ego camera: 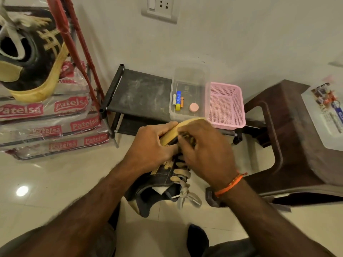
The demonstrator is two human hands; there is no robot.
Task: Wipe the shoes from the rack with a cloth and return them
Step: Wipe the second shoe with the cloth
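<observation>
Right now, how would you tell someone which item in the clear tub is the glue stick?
Find the low black shoe rack against the wall; a clear plastic tub sits on its top shelf beside a pink basket. Inside the tub, the glue stick is the blue tube with a yellow cap, longest of the three tubes lying side by side.

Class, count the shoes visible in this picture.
2: one shoe held in both hands at centre; another shoe resting on the stacked packages upper left. Others may be hidden.
</observation>
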